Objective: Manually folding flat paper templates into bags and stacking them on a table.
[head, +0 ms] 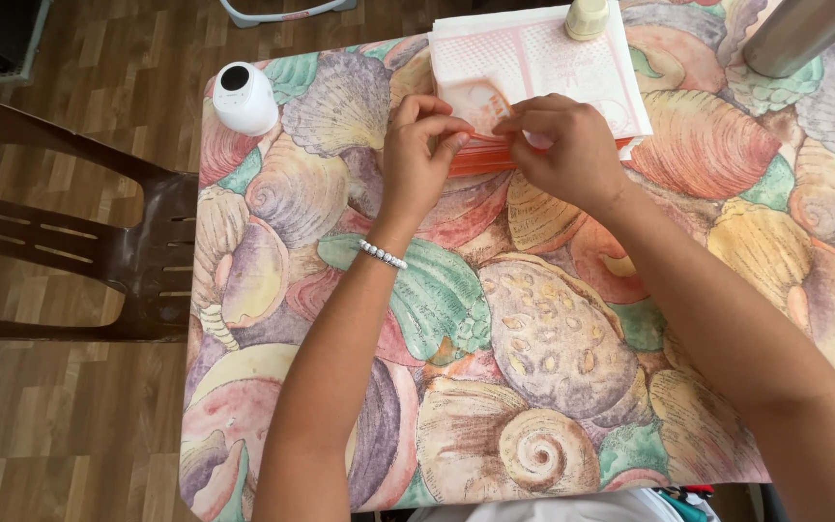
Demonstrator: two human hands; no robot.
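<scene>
Your left hand (417, 155) and right hand (567, 145) both pinching an orange paper strip (480, 159), paper stack (533, 58) just beyond them, shell-patterned surface (533, 338) below

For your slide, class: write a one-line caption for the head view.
Both hands, left hand and right hand, pinch a thin orange paper strip on the seashell-patterned tablecloth.

A white camera-like device (244, 97) stands on the shell-patterned tablecloth (495, 338), with a brown plastic chair (99, 251) beside the table.
</scene>
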